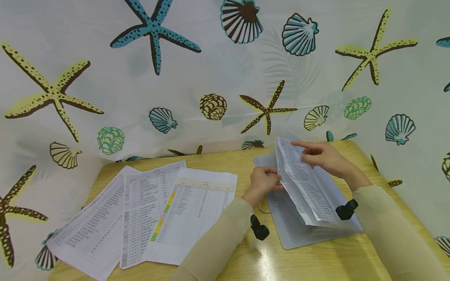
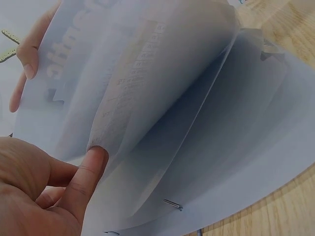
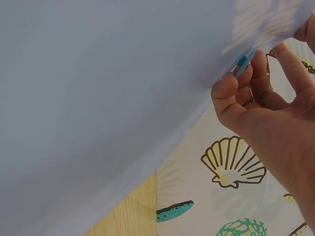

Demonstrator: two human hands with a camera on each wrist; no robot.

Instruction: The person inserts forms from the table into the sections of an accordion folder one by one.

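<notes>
A grey-blue folder (image 1: 291, 238) lies opened on the table, with printed sheets (image 1: 306, 175) standing half raised inside it. My left hand (image 1: 263, 181) pinches the sheets' left edge; in the left wrist view, a finger of the left hand (image 2: 64, 191) lies against a translucent layer (image 2: 147, 98), and metal prongs (image 2: 173, 204) show below. At the upper right edge, my right hand (image 1: 325, 158) holds the raised cover, index finger extended over the page. The right wrist view shows the right hand's (image 3: 275, 118) curled fingers at the cover (image 3: 108, 98), around a small blue piece (image 3: 243, 63).
Three overlapping printed sheets (image 1: 207, 234) lie on the left of the wooden table (image 1: 242, 164), the nearest to the folder with a coloured strip. Behind the table hangs a white cloth (image 1: 197, 78) patterned with starfish and shells.
</notes>
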